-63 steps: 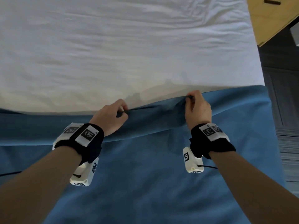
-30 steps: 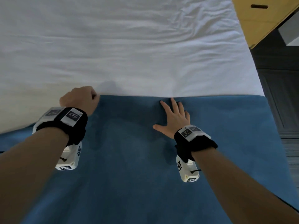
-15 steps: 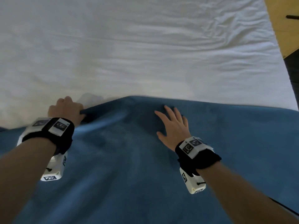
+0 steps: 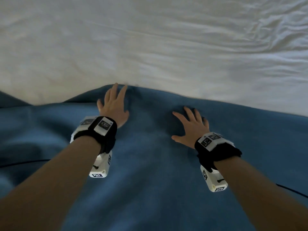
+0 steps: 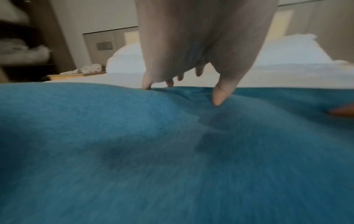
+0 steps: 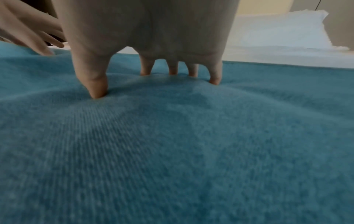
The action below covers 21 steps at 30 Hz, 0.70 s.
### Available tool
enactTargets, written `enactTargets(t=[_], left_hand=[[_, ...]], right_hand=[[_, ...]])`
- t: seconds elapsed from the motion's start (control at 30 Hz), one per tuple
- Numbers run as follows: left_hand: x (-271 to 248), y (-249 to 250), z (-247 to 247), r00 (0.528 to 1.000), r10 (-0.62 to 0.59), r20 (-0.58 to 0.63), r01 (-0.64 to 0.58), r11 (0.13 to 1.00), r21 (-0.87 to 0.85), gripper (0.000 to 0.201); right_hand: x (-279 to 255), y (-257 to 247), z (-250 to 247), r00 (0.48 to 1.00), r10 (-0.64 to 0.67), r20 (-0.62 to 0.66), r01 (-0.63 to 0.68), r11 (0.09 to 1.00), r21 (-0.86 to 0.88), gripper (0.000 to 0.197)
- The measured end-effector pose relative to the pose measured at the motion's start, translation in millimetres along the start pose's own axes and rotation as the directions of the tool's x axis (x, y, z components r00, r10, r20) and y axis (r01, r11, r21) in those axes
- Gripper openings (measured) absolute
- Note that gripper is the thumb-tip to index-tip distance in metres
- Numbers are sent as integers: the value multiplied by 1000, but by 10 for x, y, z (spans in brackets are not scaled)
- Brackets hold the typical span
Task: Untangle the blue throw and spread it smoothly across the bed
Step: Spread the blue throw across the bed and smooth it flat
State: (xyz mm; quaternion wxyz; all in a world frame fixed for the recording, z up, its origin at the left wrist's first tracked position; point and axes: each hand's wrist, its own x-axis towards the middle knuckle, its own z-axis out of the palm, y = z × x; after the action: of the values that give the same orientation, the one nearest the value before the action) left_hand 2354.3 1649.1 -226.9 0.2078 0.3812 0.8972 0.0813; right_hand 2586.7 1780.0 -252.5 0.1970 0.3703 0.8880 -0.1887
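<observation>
head view: both hands, left hand (image 4: 115, 104) and right hand (image 4: 191, 125), flat, fingers spread on blurred blue throw (image 4: 150, 180), perhaps pressing

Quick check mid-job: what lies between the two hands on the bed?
Only the blue throw. The head view shows bare, slightly rumpled fabric between the left hand and the right hand, both flat on it.

Both arms extended over throw (image 4: 150, 180). Left hand (image 4: 115, 105) flat, fingers straight, tips at throw's far edge. Right hand (image 4: 191, 125) splayed, fingertips (image 6: 97, 92) pressing into throw, nearer than left
</observation>
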Motion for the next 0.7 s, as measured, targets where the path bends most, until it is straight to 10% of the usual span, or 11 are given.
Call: enactTargets(t=[0.27, 0.7], left_hand=[[-1020, -304, 373, 992, 126, 4, -125, 978, 169, 72], [-2715, -653, 821, 977, 209, 30, -211, 970, 120, 65]], right_hand=[[-677, -460, 183, 979, -62, -192, 61, 998, -12, 64], [-2698, -748, 1479, 997, -70, -18, 70, 997, 22, 64]])
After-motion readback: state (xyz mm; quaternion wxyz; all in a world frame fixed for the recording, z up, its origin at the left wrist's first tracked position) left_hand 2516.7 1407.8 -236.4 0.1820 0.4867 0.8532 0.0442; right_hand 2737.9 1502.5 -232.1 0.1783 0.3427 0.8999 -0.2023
